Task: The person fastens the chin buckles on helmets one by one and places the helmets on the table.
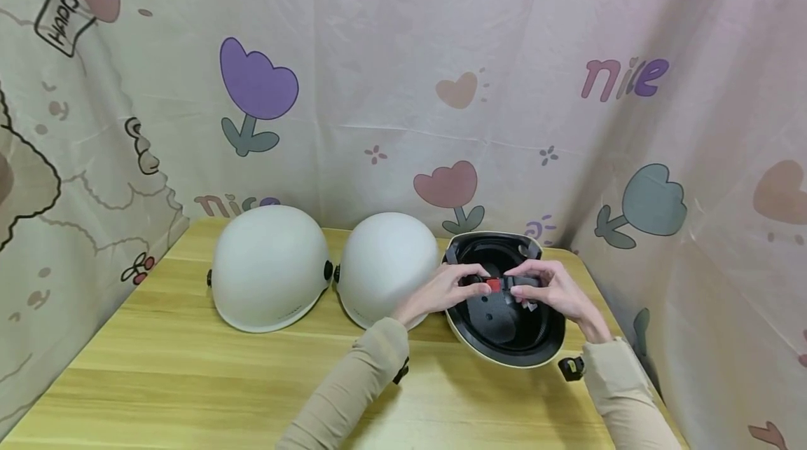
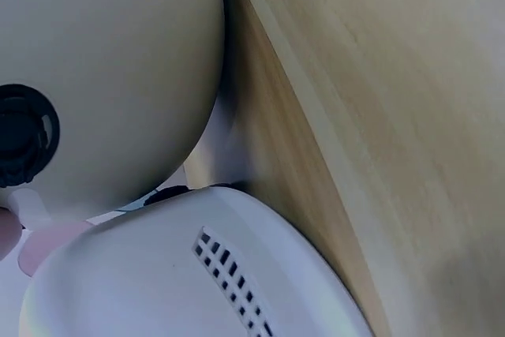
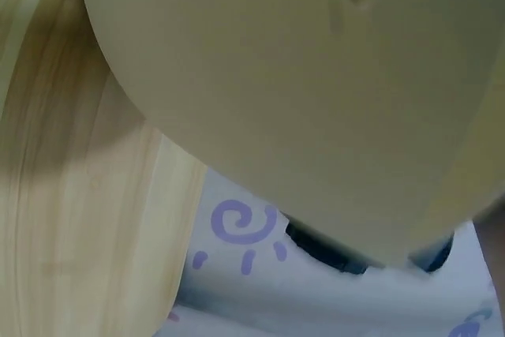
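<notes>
At the right of the table in the head view, a helmet (image 1: 504, 357) lies upturned, its black inside facing up. Over its opening, my left hand (image 1: 449, 287) pinches the red piece of a chin-strap buckle (image 1: 492, 285) between thumb and fingers. From the other side my right hand (image 1: 555, 287) pinches the black strap end (image 1: 525, 282), with its thumb and index finger close to the buckle. The two buckle parts meet or nearly meet between the fingertips; I cannot tell whether they are joined. The helmet's pale outer shell (image 3: 260, 84) fills much of the right wrist view.
Two white helmets stand dome up to the left, a middle one (image 1: 387, 264) beside my left forearm and a far-left one (image 1: 271, 268). Vent slots mark the white helmet (image 2: 150, 274) in the left wrist view. A patterned curtain (image 1: 378, 85) hangs behind the wooden table (image 1: 189, 380).
</notes>
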A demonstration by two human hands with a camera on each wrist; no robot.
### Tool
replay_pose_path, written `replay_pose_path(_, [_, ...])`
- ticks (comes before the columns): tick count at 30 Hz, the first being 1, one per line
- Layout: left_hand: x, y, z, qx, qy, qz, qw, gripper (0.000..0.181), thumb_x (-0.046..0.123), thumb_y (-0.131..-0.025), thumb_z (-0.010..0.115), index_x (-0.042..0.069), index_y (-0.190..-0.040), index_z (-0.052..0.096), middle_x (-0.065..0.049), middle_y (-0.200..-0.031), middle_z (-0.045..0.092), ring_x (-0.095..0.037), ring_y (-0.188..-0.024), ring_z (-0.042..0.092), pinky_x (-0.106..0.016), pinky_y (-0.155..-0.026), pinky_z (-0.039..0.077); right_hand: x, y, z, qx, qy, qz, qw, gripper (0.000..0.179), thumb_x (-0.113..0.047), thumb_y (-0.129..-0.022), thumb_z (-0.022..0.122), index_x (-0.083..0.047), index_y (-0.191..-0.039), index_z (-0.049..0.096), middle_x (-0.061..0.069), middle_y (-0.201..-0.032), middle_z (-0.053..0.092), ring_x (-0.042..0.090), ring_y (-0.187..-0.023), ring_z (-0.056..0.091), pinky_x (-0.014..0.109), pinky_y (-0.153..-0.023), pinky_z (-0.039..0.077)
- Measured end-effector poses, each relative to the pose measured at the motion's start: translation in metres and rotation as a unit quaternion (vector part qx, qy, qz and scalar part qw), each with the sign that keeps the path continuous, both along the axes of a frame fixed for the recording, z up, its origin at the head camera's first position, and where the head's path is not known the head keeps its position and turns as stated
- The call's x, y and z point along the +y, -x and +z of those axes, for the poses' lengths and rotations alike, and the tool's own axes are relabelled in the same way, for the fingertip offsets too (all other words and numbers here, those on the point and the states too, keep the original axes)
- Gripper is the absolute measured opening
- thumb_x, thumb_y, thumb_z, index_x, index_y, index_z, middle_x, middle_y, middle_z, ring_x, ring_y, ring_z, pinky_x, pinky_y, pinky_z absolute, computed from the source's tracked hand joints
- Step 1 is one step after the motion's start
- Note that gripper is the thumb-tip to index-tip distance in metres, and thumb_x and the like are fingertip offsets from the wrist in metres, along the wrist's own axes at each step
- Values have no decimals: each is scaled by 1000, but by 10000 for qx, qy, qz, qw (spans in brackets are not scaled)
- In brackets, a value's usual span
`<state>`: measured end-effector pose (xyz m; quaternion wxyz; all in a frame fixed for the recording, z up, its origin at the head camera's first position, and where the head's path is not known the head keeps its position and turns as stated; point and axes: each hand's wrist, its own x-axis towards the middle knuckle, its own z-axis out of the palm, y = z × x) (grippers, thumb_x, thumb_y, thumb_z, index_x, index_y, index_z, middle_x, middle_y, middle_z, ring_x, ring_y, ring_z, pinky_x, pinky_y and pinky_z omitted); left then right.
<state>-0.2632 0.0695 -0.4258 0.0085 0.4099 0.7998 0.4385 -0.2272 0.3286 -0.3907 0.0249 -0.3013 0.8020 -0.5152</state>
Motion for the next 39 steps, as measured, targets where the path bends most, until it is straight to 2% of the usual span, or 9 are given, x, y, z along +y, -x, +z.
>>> replay_pose_path(4, [1,0,1,19,76,17,10000,26,37,-98,64,22,-118,69,2,-102,74,-4,-70,47,-16,-73,43,-6,2,1,3,-17,99,9999,23,6,-90,68,6,-112,68,9,-72,70,22,-56,65,29,-46,52])
replay_pose_path(9, [-1,0,0,-16,38,-15,10000,29,38,-99,62,20,-120,68,1,-100,74,-4,-70,46,-16,-74,44,-8,1,0,41,-25,-52,10000,22,6,-88,70,4,-110,70,14,-72,69,19,-56,66,29,-46,53])
replay_pose_path(12, [-1,0,0,3,43,-27,10000,29,38,-99,61,20,-120,68,1,-97,73,-5,-68,45,-17,-73,43,-8,1,-1,33,-30,-99,9999,23,6,-87,70,5,-110,70,9,-72,71,21,-57,66,30,-48,54])
replay_pose_path(15, [-1,-1,0,14,79,-30,10000,27,35,-99,62,20,-120,68,0,-98,73,-5,-67,44,-17,-73,43,-7,1,-1,37,-55,-112,9999,23,6,-88,70,7,-110,69,-2,-72,72,18,-57,67,28,-48,53])
replay_pose_path(18, [0,-1,1,12,129,-22,9999,27,35,-99,62,21,-121,68,1,-106,74,-5,-72,48,-17,-76,45,-6,1,0,55,-68,-69,9999,23,6,-88,69,8,-111,68,-5,-73,72,13,-58,67,27,-48,53])
replay_pose_path(22, [0,-2,1,59,253,6,9997,27,34,-100,61,21,-123,68,1,-117,74,-6,-78,53,-17,-81,46,-5,0,1,31,-56,15,10000,24,6,-89,69,8,-113,68,12,-73,72,11,-59,67,28,-49,54])
replay_pose_path(25, [0,-2,1,151,306,3,9994,28,34,-100,60,21,-124,67,2,-116,74,-5,-79,54,-18,-83,47,-4,-1,2,28,-84,39,10000,24,6,-89,68,9,-114,68,21,-75,70,11,-60,67,28,-49,54])
replay_pose_path(33, [-2,-2,0,159,300,-23,9994,27,35,-100,60,21,-122,67,2,-109,74,-5,-73,49,-17,-76,44,-4,0,1,122,-167,21,9998,24,6,-89,69,7,-113,68,3,-74,72,7,-62,66,28,-47,50])
replay_pose_path(39, [-2,-2,-1,185,288,-33,9994,25,35,-100,59,22,-121,67,4,-106,74,-5,-75,51,-17,-75,43,-3,1,2,158,-188,34,9997,25,6,-89,69,6,-114,68,8,-72,71,5,-61,64,34,-43,47])
